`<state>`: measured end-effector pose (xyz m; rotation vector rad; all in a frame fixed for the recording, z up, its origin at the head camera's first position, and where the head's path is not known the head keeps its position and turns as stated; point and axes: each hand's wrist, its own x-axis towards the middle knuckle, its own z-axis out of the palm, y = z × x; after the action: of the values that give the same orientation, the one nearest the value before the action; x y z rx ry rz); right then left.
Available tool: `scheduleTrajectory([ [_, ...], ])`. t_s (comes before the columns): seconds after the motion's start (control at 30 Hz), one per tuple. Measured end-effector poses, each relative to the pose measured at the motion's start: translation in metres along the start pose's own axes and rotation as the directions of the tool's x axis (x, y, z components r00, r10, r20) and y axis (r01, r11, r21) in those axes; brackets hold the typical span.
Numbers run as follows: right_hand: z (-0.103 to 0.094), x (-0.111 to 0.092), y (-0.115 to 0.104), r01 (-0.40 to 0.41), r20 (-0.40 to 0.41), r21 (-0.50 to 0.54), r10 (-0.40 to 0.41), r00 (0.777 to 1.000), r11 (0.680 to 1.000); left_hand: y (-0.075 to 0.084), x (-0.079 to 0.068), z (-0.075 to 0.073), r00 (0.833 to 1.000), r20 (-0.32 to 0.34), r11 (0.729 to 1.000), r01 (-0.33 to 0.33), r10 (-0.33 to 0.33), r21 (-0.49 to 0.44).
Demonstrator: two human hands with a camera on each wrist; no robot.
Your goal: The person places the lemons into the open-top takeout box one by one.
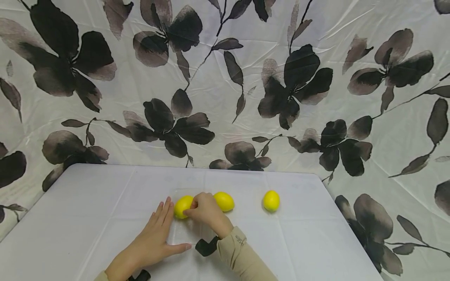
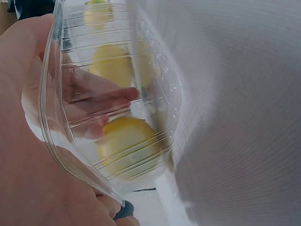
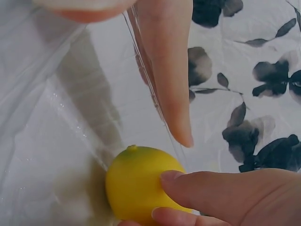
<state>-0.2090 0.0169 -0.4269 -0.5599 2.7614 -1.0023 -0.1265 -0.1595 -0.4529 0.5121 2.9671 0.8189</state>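
Note:
A clear plastic container [image 1: 186, 236] stands on the white table. My left hand [image 1: 151, 238] lies along its left side with straight fingers, the thumb stretched across the near side. With thumb and fingers, my right hand [image 1: 207, 212] pinches a yellow lemon [image 1: 182, 207] at the container's left wall; the right wrist view shows the thumb against this lemon [image 3: 136, 181]. A second lemon [image 1: 224, 201] lies just right of the right hand; whether it is inside the container I cannot tell. Through the ribbed container wall [image 2: 49, 94], the left wrist view shows lemons and the right hand's fingers.
Farther right on the table [image 1: 299, 234] lies a third lemon [image 1: 271, 201], apart from the container. Behind the table's back edge hangs a white cloth [image 1: 242, 144] with dark flowers. Black straps [image 1: 207, 246] are on the wrists.

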Motion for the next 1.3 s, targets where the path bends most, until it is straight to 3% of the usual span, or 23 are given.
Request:
scheduleTrajectory([
  [0.3,-0.003,-0.002,-0.002,-0.022,0.019,-0.033,0.022,1.000,0.999,0.000,-0.001,0.000,1.000,-0.004,1.000,-0.003,0.003,0.006],
  [0.77,-0.001,-0.002,0.000,0.020,0.006,-0.049,-0.019,1.000,0.999,0.000,0.000,0.002,1.000,-0.018,1.000,-0.006,0.006,-0.012],
  [1.3,-0.011,-0.006,-0.002,0.005,0.038,-0.002,-0.005,0.999,1.000,0.000,0.000,0.001,1.000,-0.011,1.000,-0.003,0.003,-0.010],
])
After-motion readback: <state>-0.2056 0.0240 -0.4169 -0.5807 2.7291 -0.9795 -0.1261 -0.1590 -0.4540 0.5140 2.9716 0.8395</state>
